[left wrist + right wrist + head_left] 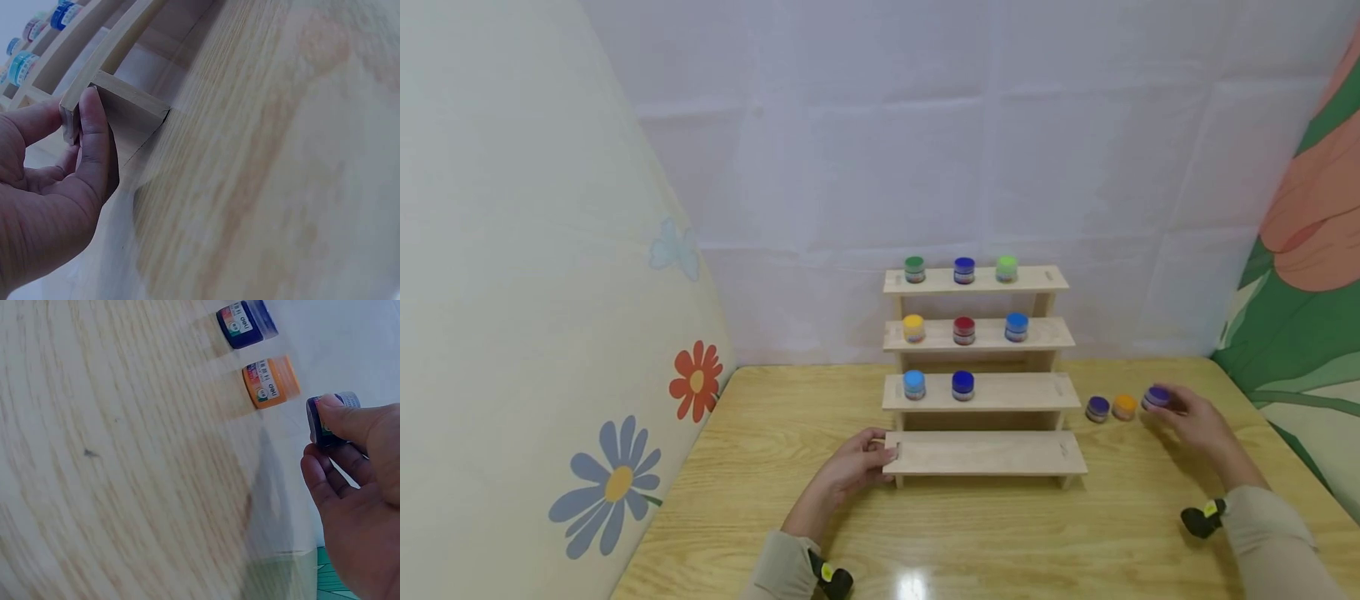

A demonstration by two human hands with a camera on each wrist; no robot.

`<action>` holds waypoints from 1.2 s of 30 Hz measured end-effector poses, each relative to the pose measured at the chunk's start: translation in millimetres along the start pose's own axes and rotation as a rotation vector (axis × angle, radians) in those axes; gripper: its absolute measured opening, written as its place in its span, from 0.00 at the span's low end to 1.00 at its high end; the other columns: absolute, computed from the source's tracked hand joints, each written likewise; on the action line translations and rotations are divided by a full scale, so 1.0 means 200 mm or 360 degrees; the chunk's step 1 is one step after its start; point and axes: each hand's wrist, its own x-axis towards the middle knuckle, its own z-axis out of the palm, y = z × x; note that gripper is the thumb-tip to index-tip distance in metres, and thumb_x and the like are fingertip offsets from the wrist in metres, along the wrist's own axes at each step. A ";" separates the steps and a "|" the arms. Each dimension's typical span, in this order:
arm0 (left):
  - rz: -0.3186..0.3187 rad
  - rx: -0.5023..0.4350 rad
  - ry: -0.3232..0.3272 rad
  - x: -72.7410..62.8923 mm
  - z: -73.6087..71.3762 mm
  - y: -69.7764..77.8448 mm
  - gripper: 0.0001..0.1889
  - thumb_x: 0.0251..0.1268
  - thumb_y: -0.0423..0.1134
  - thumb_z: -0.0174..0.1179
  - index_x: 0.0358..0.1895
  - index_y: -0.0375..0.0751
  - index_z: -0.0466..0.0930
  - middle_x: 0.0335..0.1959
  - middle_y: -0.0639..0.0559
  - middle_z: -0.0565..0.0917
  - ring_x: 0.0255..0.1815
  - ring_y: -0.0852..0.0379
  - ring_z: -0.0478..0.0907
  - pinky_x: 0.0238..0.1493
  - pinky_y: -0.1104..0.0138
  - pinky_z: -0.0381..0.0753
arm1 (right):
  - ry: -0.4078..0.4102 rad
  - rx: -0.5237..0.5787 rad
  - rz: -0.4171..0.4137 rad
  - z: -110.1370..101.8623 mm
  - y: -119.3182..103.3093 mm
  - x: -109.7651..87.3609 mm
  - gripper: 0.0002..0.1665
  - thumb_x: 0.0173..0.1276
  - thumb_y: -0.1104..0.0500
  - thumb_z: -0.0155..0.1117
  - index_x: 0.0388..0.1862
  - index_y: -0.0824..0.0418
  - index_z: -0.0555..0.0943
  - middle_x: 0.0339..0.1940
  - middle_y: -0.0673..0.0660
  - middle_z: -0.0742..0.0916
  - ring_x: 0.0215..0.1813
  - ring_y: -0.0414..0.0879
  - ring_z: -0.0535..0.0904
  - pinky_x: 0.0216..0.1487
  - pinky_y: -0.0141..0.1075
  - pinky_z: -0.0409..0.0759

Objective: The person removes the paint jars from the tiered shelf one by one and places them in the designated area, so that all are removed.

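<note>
A stepped wooden rack [992, 454] with several tiers stands on the table. My left hand [856, 465] pinches the left end of its lowest shelf, thumb on top and fingers beneath, as the left wrist view [69, 169] shows. At the right, my right hand [1198, 423] holds a purple paint jar [1156, 397] between thumb and fingers; in the right wrist view this dark jar [320, 425] is partly hidden by the thumb. Beside it on the table are an orange paint jar [1124, 407] and another purple jar [1097, 409].
Three jars, among them a dark green one [914, 270], line the top shelf. Three more, including a red one [964, 331], occupy the second. Light blue [913, 385] and dark blue [962, 385] jars sit on the third. A white cloth [865, 167] hangs behind the table.
</note>
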 end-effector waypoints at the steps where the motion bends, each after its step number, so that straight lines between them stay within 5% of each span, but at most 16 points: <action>1: -0.0001 0.0001 -0.0001 0.00 0.00 0.00 0.22 0.75 0.32 0.57 0.66 0.27 0.64 0.44 0.46 0.78 0.40 0.56 0.82 0.40 0.66 0.84 | -0.0005 0.0002 0.0004 0.00 0.01 0.00 0.37 0.82 0.49 0.51 0.74 0.77 0.59 0.64 0.83 0.71 0.64 0.77 0.68 0.62 0.67 0.67; 20: -0.0003 0.0002 -0.0015 0.00 0.00 0.00 0.22 0.75 0.31 0.57 0.66 0.27 0.63 0.45 0.45 0.79 0.41 0.56 0.82 0.40 0.66 0.84 | -0.0045 0.0203 0.0170 0.06 0.08 0.04 0.44 0.82 0.45 0.49 0.76 0.79 0.53 0.71 0.83 0.64 0.70 0.76 0.62 0.69 0.66 0.62; 23: -0.0008 -0.0005 -0.0017 0.00 0.00 0.00 0.22 0.75 0.31 0.57 0.66 0.26 0.63 0.45 0.46 0.79 0.40 0.56 0.82 0.40 0.67 0.84 | -0.0066 0.0321 0.0195 0.07 0.08 0.05 0.44 0.81 0.45 0.51 0.77 0.78 0.52 0.72 0.82 0.64 0.70 0.71 0.64 0.65 0.43 0.76; 27: -0.0020 -0.0005 -0.0009 -0.01 0.00 0.01 0.22 0.75 0.32 0.57 0.66 0.27 0.64 0.45 0.46 0.79 0.40 0.57 0.83 0.39 0.67 0.84 | -0.0081 0.0415 0.0211 0.08 0.09 0.05 0.44 0.81 0.47 0.52 0.77 0.78 0.50 0.72 0.81 0.63 0.68 0.67 0.65 0.44 0.17 0.71; 36: -0.0029 -0.0005 0.0007 -0.01 0.00 0.01 0.22 0.75 0.32 0.57 0.66 0.27 0.63 0.45 0.46 0.79 0.40 0.57 0.83 0.40 0.67 0.84 | -0.0065 0.0344 0.0201 0.08 0.08 0.06 0.42 0.81 0.49 0.54 0.77 0.77 0.53 0.71 0.82 0.65 0.67 0.68 0.68 0.42 0.15 0.69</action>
